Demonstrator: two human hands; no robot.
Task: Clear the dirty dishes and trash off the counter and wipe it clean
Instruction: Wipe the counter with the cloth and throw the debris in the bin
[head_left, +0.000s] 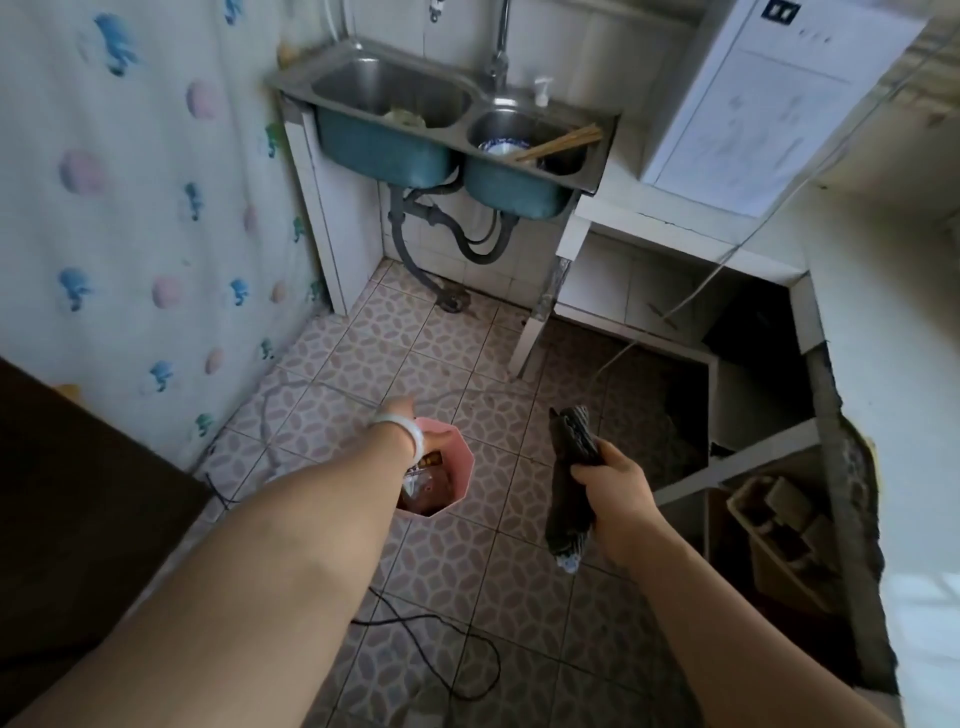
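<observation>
1. Curtain (130, 182): white, scattered blue and pink blobs, a few green ones.
2. Floor tiles (467, 545): pinkish-beige, repeating four-petal lattice in pale outline.
3. Sink (384, 150): steel-grey top, teal-blue basin undersides.
4. Bin (464, 470): pink; contents reddish-brown.
5. Cloth (571, 467): near-black, ribbed texture, pale bluish bit at the lower end.
6. Bowl (498, 148): white, blue rim pattern. Chopsticks (563, 141): tan.
7. Bracelet (410, 431): white. Cable (415, 617): black. Appliance (769, 104): white. Furniture (78, 493) at left: dark brown.

Tiled floor (467, 597) bears pink bin (469, 460) and, seemingly, a black cable (488, 656).
</observation>
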